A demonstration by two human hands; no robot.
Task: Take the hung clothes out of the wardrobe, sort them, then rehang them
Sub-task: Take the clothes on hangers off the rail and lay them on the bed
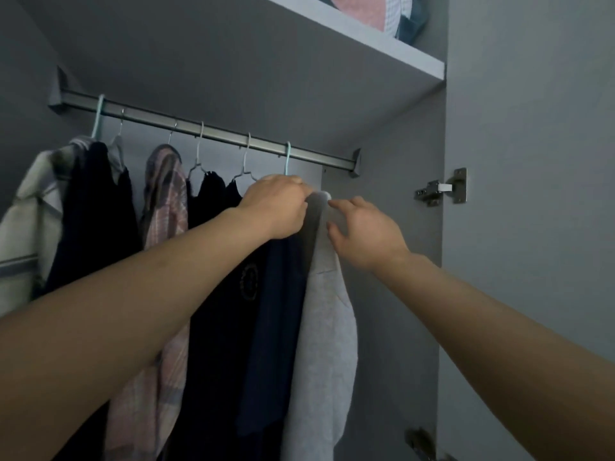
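We are looking up into the grey wardrobe, and the big line across it is the metal hanging rail, running from upper left down to its bracket at the right. A row of clothes hangs off it: a pale checked shirt far left, a dark top, a pink plaid shirt, more dark garments in the middle, then a navy garment, and last on the right the grey garment, hanging long and straight down, its long axis vertical. That grey one is what we are working on. Its teal hanger hook sits over the rail just above our left hand, so the lift has to go up and off the rail, towards us. Our left hand is the nearer one to that hook: its fingers are curled over the top of the grey garment at the shoulder, gripping cloth, and whether the hanger itself is inside that grip we cannot tell. Our right hand sits just beside it on the other side of the same shoulder, fingers spread and only loosely bent, tips touching the fabric, not closed round anything. So we judge the left hand carries the lift while the right steadies. Above, folded laundry sits on the top shelf.
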